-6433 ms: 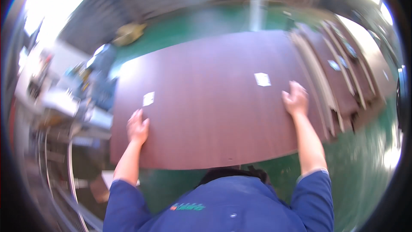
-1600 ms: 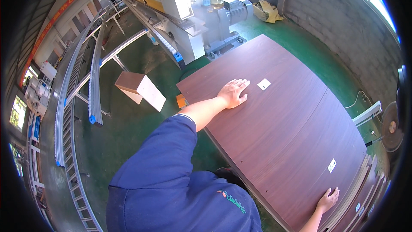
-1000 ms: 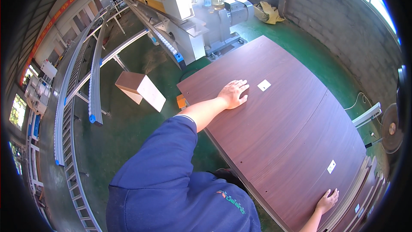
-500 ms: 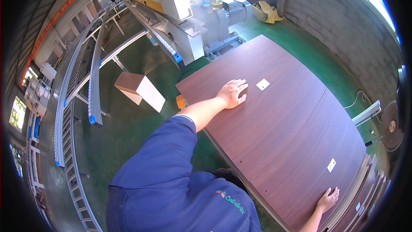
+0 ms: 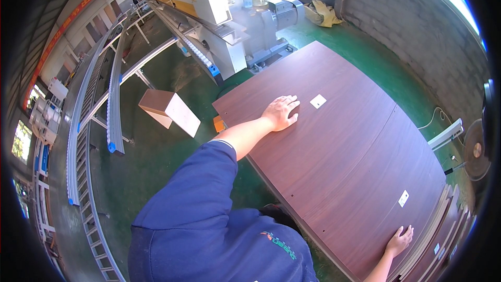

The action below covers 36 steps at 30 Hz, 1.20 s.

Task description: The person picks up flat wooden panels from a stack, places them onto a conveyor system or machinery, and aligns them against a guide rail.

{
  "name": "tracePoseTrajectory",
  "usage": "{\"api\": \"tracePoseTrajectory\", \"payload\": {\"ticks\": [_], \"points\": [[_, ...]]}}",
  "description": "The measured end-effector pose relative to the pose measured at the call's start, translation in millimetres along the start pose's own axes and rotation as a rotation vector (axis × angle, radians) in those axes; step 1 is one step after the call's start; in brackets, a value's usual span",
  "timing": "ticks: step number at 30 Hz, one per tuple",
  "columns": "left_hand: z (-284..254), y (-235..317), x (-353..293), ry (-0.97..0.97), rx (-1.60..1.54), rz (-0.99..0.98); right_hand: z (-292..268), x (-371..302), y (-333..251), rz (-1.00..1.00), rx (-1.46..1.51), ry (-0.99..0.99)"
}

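Two dark brown wood-grain panels lie side by side in front of me, with a thin seam between them. On the farther panel, my left hand rests palm down with its fingers stretched out. A white label sits just to the right of those fingers. My right hand lies open on the nearer panel, close to its right end. Another white label is stuck above that hand. Small dark holes dot the panels' left edge. Neither hand grips anything.
A large machine with a grey motor stands beyond the panels. Roller rails run along the left. A brown-topped angled board piece stands on the green floor. More boards are stacked at lower right, near a round fan.
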State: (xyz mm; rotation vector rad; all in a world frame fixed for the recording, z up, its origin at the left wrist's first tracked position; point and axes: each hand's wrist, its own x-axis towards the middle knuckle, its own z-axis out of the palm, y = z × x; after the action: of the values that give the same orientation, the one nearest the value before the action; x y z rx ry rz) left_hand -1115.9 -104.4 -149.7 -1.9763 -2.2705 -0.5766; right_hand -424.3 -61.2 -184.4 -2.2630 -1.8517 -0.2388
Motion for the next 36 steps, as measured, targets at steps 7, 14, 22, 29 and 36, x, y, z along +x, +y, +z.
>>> {"api": "tracePoseTrajectory", "payload": {"ticks": [7,14,22,29,36], "points": [[1.3,-0.5,-0.9,0.022,0.007,0.014,1.5,-0.3,1.4,0.001,-0.004,0.001],[0.0,1.8,-0.6,0.014,-0.022,0.009,6.3,3.4,8.8,-0.033,-0.024,-0.003],[-7.8,-4.3,-3.4,0.017,-0.068,-0.048,15.2,14.2,14.6,-0.124,-0.071,0.013],[7.5,-15.0,-3.6,0.122,-0.189,0.022,1.9,52.0,-64.1,-0.122,-0.015,0.011],[1.4,-24.8,-15.3,0.304,-0.454,0.026,-40.2,-28.7,-401.8,-0.701,0.528,-0.169]]}}
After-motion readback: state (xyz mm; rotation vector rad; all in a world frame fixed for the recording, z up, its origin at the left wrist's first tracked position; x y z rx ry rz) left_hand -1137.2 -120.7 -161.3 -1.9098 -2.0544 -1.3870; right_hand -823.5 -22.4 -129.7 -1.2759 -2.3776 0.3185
